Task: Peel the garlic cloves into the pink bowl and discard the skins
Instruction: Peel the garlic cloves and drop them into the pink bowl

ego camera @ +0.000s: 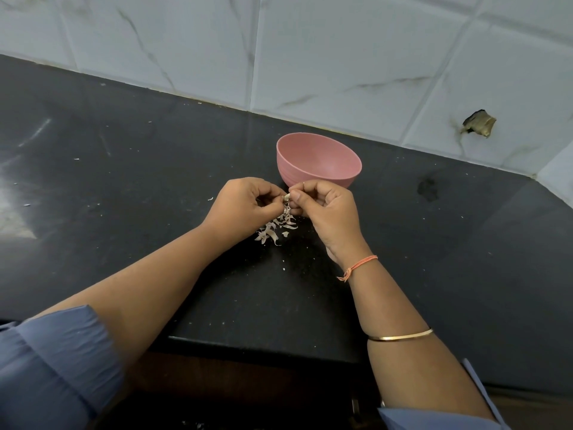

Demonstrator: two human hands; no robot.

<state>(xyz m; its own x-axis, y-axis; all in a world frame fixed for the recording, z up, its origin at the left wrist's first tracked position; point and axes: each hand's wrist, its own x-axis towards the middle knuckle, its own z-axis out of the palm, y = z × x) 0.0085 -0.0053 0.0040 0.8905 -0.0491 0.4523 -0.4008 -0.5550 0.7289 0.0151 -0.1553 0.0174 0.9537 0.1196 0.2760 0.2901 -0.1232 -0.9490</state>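
Black counter point(124, 187) runs under a tiled wall point(341, 57). The pink bowl point(325, 159) stands upright on it, just behind the hands. Its inner wall looks bare, but the near rim hides the bottom, so can't tell if any cloves are in yet.

In front of the bowl the left hand point(245, 206) & right hand point(322, 209) meet, both w/ fingers curled, pinching one garlic clove point(286, 197) between their tips. Under them a loose pile of skins point(277, 228) lies on the counter, near the bowl but apart from it.

Step in hand, I'd judge: stripping this clove. To do it well:
- hold it steady w/ one hand
- catch a skin edge w/ the other's nail & pull lengthwise
- turn the clove bit by bit
- stay over the pile so scraps land together

Then drop the bare clove over the rim.
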